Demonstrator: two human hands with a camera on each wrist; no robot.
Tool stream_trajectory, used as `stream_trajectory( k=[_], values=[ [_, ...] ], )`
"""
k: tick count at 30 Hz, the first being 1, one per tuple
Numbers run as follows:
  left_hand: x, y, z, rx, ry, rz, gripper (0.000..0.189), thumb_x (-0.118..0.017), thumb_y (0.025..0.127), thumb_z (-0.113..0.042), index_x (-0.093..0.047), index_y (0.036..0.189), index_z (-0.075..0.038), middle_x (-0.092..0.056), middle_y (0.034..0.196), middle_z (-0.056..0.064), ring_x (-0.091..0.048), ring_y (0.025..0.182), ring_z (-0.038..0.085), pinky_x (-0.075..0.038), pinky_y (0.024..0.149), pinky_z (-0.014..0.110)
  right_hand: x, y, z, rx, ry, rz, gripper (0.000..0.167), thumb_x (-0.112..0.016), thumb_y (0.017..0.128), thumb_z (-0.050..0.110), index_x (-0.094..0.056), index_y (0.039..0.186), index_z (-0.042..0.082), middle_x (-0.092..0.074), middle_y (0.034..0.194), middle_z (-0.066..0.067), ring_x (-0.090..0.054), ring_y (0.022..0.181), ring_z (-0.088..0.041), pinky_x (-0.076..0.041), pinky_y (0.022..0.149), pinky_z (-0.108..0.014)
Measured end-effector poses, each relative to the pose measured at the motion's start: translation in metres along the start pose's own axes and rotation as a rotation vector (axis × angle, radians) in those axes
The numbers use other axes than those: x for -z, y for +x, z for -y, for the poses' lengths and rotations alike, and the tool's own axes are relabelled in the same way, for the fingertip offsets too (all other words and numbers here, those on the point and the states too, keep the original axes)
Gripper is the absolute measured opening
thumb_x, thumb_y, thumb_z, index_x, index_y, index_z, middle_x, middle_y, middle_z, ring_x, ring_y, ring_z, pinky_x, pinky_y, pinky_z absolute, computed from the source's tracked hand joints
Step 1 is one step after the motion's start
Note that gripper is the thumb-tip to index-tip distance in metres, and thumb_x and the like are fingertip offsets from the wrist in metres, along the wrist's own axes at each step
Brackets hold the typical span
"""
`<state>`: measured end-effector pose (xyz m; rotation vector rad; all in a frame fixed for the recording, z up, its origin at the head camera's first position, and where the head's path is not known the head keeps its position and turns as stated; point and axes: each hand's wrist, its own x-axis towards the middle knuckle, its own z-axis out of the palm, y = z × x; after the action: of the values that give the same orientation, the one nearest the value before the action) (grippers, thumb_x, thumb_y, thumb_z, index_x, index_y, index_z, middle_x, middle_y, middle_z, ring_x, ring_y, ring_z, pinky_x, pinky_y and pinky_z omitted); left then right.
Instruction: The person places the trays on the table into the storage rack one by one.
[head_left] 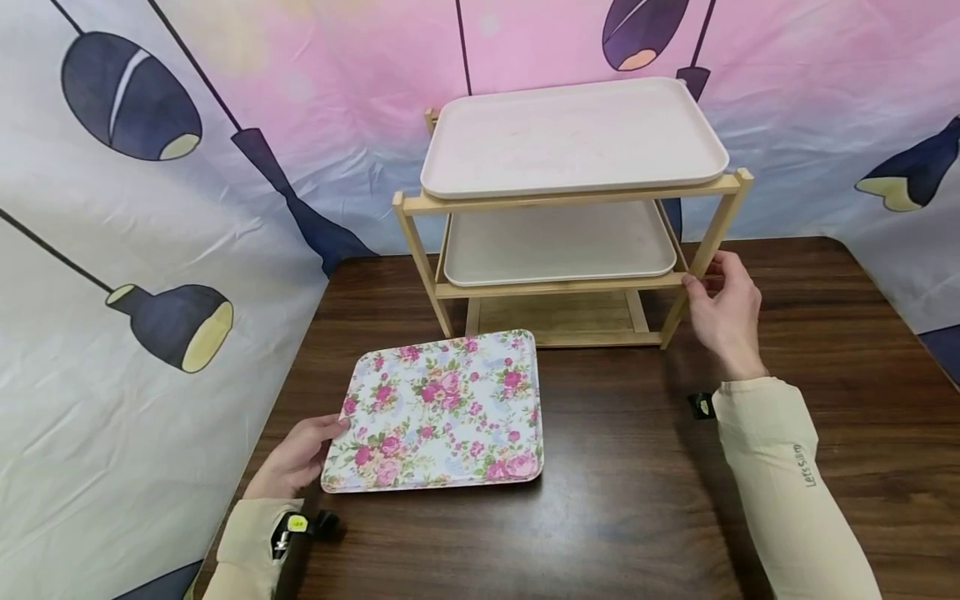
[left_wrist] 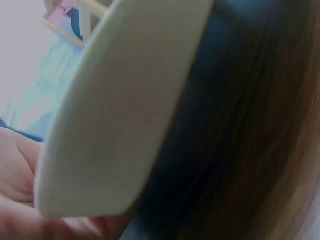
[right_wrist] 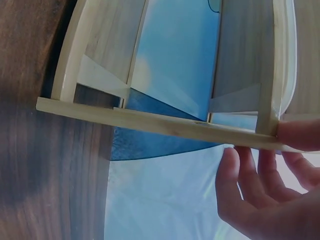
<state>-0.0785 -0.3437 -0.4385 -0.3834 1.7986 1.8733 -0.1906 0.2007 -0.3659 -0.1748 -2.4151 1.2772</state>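
My left hand (head_left: 298,454) grips the left edge of a floral tray (head_left: 442,408), white with pink roses. In the left wrist view the tray's pale underside (left_wrist: 120,110) shows, apparently raised off the table, with fingers curled at its lower corner. A wooden tiered rack (head_left: 558,290) stands at the back of the table. My right hand (head_left: 726,310) holds its right side near the middle tier; in the right wrist view the thumb and fingers lie on opposite sides of the wooden bar (right_wrist: 175,129). White trays, an upper one (head_left: 573,137) and a middle one (head_left: 562,242), lie on the rack.
The rack's bottom tier (head_left: 555,313) is a bare wooden board close to the table. Brown wood-grain table (head_left: 600,500) extends in front and to the right. A patterned cloth (head_left: 337,100) hangs behind and at the left.
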Motion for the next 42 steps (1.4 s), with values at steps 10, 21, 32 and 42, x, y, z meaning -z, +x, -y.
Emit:
stream_trajectory(
  k=[10,21,32,42],
  values=[
    [-0.037,0.009,0.002,-0.004,-0.223,0.238,0.022,-0.041,0.104,-0.008,-0.05,0.122,-0.001,-0.067,0.107,0.004,-0.065,0.101,0.011,-0.054,0.086,0.025,0.014,0.005,0.003,0.027,-0.076,0.126,0.034,-0.054,0.099,0.024,-0.055,0.124,0.0,-0.064,0.115,-0.024,-0.05,0.083,0.002,-0.038,0.067,-0.011],
    [-0.083,0.027,-0.002,-0.002,-0.253,0.322,0.05,-0.034,0.104,-0.004,-0.015,0.143,0.02,-0.064,0.113,0.008,-0.063,0.108,0.014,-0.052,0.091,0.026,0.016,0.009,0.003,0.026,-0.082,0.186,0.038,-0.052,0.099,0.027,-0.053,0.126,0.001,-0.062,0.117,-0.026,-0.063,0.087,-0.019,-0.042,0.058,-0.005],
    [-0.117,0.044,-0.011,-0.003,-0.255,0.362,0.049,-0.029,0.104,-0.003,-0.013,0.144,0.02,-0.063,0.113,0.008,-0.062,0.107,0.014,-0.052,0.09,0.027,0.019,0.009,0.002,0.019,-0.114,0.238,0.039,-0.049,0.1,0.029,-0.052,0.127,0.001,-0.06,0.118,-0.025,-0.065,0.085,-0.023,-0.042,0.057,-0.01],
    [-0.128,0.066,-0.022,-0.017,-0.223,0.323,0.046,-0.029,0.104,-0.002,-0.018,0.143,0.02,-0.064,0.106,0.006,-0.064,0.1,0.012,-0.053,0.086,0.025,0.024,0.012,0.003,0.047,-0.131,0.331,0.037,-0.047,0.101,0.027,-0.05,0.122,-0.004,-0.06,0.112,-0.028,-0.065,0.095,-0.04,-0.054,0.062,-0.023]
  ],
)
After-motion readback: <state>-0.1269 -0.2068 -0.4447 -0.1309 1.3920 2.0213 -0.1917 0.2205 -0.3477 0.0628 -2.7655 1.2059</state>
